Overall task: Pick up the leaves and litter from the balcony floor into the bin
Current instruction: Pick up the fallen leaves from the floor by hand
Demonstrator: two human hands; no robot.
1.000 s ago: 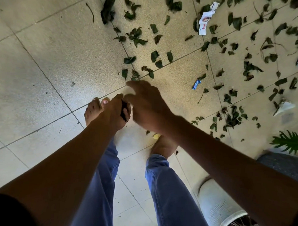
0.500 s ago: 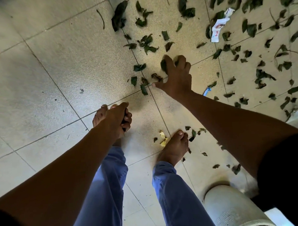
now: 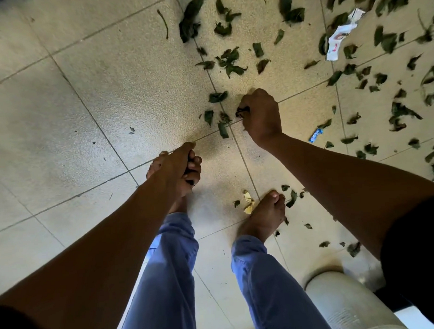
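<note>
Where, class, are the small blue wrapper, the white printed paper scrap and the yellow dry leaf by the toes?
Small blue wrapper [image 3: 315,135], head view, middle of the wrapper.
White printed paper scrap [image 3: 338,38], head view, its printed centre.
Yellow dry leaf [image 3: 248,203], head view, its crumpled middle.

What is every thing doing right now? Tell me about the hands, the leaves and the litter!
Right hand: curled round dark leaves, low by the floor.
Left hand: fist closed on gathered leaves.
Loose leaves: scattered flat on the tiles, not yet picked up.
White wrapper: crumpled, lying on the floor.
Blue wrapper: lying on the floor, untouched.
Yellow scrap: on the floor beside the bare foot.
</note>
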